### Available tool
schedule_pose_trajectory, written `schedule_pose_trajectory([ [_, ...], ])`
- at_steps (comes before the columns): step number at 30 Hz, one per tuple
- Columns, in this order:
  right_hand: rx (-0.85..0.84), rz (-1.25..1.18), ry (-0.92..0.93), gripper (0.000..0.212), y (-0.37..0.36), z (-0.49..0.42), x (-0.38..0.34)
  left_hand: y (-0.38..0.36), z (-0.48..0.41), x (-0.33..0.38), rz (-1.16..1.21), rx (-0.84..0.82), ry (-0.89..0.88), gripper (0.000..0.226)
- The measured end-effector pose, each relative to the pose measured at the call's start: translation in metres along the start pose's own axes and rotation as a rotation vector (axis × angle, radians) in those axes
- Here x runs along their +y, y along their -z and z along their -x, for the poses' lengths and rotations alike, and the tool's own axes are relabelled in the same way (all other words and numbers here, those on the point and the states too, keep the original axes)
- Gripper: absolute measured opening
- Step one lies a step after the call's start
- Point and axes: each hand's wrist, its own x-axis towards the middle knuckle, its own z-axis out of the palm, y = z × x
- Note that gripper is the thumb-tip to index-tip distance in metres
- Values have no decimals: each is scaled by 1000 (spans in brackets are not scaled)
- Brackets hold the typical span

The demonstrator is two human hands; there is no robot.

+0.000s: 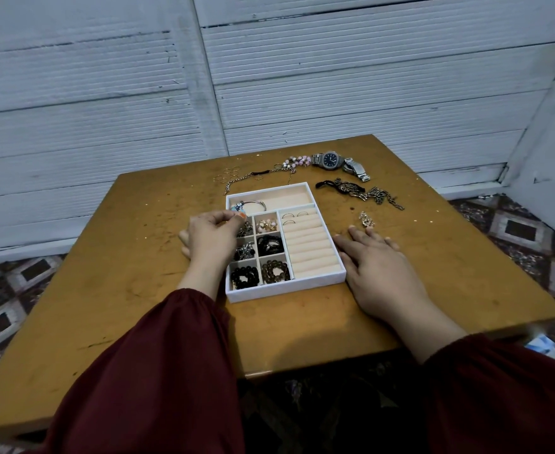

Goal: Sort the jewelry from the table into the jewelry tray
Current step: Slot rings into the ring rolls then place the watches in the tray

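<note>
1. The jewelry tray [286, 291] sits mid-table [138, 257], white walls, beige lining.
2. Left hand [212, 235] is over the tray's left edge. Its grip is narrow, with fingers curled and the tips pinching the blue-charm end of a silver bangle [255, 203], which lies in the long back compartment.
3. Right hand [379, 267] lies flat on the table, touching the tray's right wall, with a wide grip holding nothing.
4. The small compartments hold dark bead bracelets and bits, and a few rings [294, 215] sit in the ring rolls.
5. Lying on the table behind the tray: thin rings [228, 174], a pink bead bracelet [297, 160], a watch [330, 159], dark chains [358, 191], and a small gold piece [365, 219] near the right fingertips.
</note>
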Motion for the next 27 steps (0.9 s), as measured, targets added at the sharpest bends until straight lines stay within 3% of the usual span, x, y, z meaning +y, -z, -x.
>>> schedule_pose_trajectory([
  [7,-9,6,3,46,1,1,0,0,7,13,-234,26,-7,11],
  [15,-6,-3,6,46,0,0,1,0,6,17,-432,54,-55,17],
  [27,11,-5,6,46,-1,0,2,4,28,36,-358,107,-145,8],
])
